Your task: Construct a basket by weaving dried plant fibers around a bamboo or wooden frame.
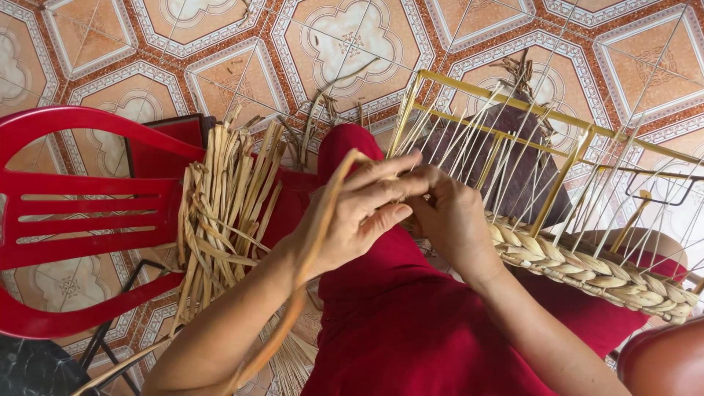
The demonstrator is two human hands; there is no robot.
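My left hand (359,213) pinches a long tan fibre strand (312,257) that loops over my wrist and trails down past my forearm. Just to its right, my right hand (451,216) grips the corner of a half-woven basket (587,271), where plaited rows of straw wrap a yellow metal frame (506,103) strung with thin upright strands. Both hands meet at that corner, fingers touching. The basket rests across my lap, which is covered in red cloth (411,323).
A bundle of dried straw strips (220,213) lies over a red plastic chair (81,213) at my left. Dark cloth (513,161) sits behind the frame. Patterned orange floor tiles (345,37) surround everything. A dark metal stand (110,345) shows at lower left.
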